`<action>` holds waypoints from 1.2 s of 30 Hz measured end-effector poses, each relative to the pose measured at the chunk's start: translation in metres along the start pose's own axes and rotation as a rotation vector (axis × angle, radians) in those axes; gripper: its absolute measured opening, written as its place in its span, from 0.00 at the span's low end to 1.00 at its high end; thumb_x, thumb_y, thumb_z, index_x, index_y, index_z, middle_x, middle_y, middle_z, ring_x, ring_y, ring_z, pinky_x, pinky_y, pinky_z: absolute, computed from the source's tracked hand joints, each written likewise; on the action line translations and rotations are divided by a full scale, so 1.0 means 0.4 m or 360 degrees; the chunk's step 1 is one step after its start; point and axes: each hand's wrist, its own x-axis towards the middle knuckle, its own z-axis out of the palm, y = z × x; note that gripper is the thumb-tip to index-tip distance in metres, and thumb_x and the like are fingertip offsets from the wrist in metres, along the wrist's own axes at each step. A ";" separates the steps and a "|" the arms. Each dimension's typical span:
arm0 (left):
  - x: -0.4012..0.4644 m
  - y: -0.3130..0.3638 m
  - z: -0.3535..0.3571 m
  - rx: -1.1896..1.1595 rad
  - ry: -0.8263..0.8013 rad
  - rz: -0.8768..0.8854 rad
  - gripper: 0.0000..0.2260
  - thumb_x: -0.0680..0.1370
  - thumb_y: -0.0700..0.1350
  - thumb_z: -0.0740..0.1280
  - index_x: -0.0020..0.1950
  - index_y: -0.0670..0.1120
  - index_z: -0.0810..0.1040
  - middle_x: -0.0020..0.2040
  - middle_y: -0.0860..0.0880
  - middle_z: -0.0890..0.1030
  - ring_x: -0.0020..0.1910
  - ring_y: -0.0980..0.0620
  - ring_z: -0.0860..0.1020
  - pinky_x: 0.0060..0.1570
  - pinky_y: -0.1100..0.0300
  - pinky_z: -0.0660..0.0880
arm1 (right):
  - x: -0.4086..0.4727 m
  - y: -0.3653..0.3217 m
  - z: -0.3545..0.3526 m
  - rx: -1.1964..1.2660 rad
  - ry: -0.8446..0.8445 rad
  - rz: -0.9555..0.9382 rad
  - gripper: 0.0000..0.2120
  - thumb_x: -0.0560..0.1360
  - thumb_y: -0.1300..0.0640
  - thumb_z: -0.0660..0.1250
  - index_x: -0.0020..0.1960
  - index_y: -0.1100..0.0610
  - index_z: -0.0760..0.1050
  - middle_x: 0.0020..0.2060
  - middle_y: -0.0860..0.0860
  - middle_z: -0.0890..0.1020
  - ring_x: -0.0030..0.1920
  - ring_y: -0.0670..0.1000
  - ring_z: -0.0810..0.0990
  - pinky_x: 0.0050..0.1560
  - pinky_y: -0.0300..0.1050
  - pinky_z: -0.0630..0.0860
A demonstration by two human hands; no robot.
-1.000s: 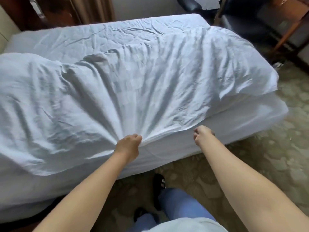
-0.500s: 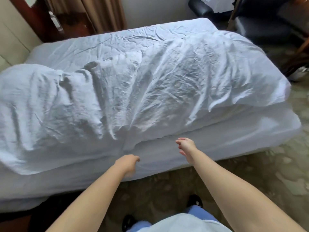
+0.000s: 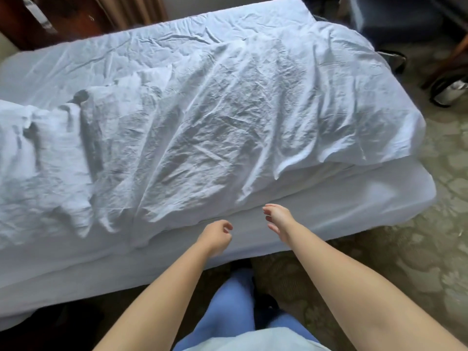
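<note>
A crumpled white top sheet (image 3: 215,122) lies loose over a bed (image 3: 367,206) covered in white. Its near edge falls along the bed's front side and is bunched at the left. My left hand (image 3: 216,238) hovers in front of the bed's side with loosely curled fingers and holds nothing. My right hand (image 3: 277,220) is a little to its right, palm turned inward, fingers relaxed and empty. Neither hand touches the sheet.
Patterned carpet (image 3: 417,262) spreads to the right of the bed. A dark chair (image 3: 395,19) and wooden furniture legs (image 3: 453,57) stand at the back right. Curtains (image 3: 131,11) and dark wood fill the back left. My blue-trousered legs (image 3: 235,307) are close to the bed.
A second ago both hands gripped the sheet's near edge and held it up taut. They have let go, and the sheet has settled onto the bed.
</note>
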 end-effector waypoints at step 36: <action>0.042 0.427 0.199 -0.3567 0.0650 -0.0072 0.07 0.79 0.45 0.65 0.52 0.44 0.79 0.38 0.46 0.84 0.35 0.51 0.84 0.37 0.58 0.82 | 0.073 -0.395 -0.443 0.0789 0.0243 -0.0545 0.13 0.70 0.70 0.62 0.37 0.53 0.65 0.30 0.50 0.69 0.26 0.47 0.70 0.27 0.40 0.66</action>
